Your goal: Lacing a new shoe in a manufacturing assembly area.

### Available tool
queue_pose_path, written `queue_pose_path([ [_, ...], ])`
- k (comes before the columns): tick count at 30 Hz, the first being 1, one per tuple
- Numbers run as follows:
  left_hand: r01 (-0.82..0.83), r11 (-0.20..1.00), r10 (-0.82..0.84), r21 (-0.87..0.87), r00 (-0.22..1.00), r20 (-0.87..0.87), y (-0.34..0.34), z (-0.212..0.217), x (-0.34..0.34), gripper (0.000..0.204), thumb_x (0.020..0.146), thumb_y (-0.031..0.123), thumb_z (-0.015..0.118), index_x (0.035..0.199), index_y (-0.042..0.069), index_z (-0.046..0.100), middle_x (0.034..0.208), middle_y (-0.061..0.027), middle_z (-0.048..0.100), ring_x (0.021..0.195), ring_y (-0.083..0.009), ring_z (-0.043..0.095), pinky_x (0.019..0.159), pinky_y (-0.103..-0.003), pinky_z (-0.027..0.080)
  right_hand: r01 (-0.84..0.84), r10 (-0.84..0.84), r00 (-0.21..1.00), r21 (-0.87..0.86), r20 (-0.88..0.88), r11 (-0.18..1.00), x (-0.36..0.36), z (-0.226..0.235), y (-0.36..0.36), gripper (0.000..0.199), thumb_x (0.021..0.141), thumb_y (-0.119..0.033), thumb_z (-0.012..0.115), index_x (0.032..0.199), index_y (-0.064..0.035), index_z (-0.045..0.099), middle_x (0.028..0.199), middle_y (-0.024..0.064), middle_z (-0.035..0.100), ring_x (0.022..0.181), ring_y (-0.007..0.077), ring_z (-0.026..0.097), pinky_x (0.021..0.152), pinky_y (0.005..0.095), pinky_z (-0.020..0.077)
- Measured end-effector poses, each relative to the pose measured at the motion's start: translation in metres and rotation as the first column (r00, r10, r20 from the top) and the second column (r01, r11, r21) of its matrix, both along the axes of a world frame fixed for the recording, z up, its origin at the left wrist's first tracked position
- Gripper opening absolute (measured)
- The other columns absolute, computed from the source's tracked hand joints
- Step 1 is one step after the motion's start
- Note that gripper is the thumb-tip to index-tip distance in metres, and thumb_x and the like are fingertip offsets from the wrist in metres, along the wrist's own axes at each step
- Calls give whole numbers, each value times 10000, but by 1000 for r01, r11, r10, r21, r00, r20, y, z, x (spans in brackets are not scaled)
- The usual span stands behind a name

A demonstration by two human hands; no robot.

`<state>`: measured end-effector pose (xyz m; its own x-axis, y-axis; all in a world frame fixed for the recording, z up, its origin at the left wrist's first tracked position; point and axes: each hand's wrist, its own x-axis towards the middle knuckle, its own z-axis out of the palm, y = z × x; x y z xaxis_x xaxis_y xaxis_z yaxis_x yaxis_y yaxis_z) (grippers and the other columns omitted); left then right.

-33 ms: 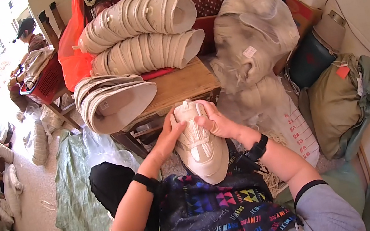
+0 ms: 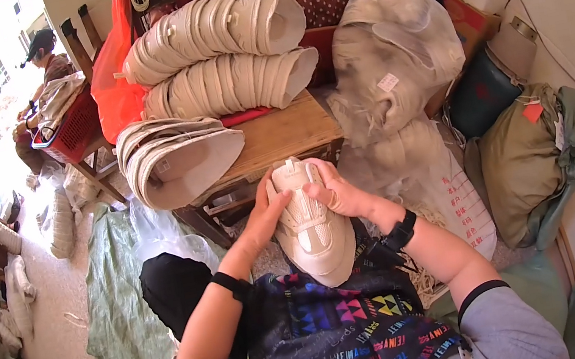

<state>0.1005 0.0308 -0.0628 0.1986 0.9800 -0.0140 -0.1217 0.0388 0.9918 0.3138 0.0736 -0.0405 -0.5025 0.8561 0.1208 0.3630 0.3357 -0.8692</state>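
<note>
Above my lap I hold a cream-white shoe upper (image 2: 321, 250), its toe toward me and its tongue end away. My left hand (image 2: 269, 206) is closed round its left side, the thumb resting beside the lacing area. On the opposite side my right hand (image 2: 340, 192) grips the collar, thumb pressed near the tongue. The fingers beneath are partly hidden by the upper. Just beyond, on a wooden bench (image 2: 277, 141), lie two long nested stacks of similar uppers, the far stack (image 2: 208, 32) and the nearer stack (image 2: 225, 85). A shorter nested stack (image 2: 182, 169) sits at the bench's left front.
Right of the bench stands a large clear plastic bag (image 2: 395, 45) of pale material. Farther right are a dark bucket (image 2: 483, 91) and a stuffed olive sack (image 2: 528, 168). A green woven sheet (image 2: 122, 308) covers floor at left. Another person (image 2: 45, 68) sits near a red basket (image 2: 68, 133).
</note>
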Motion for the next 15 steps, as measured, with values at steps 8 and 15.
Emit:
queue_pose_path([
  [8,-97,995,94,-17,986,-139,-12,-10,17,934,927,386,641,1551,49,33,1534,-223,277,1408,-281,304,1144,-355,265,-122,-72,874,-361,-480,924,31,-33,-4,775,928,-564,564,1455,-50,323,1425,140,396,1315,242,389,1105,371,313],
  [15,-125,991,121,-52,990,-79,-14,-15,11,886,967,338,592,1558,62,-7,1572,-170,216,1414,-257,286,1152,-337,239,438,-560,827,-562,-54,702,172,-118,-37,221,962,-220,593,1042,-28,668,972,29,701,867,121,635,776,281,491],
])
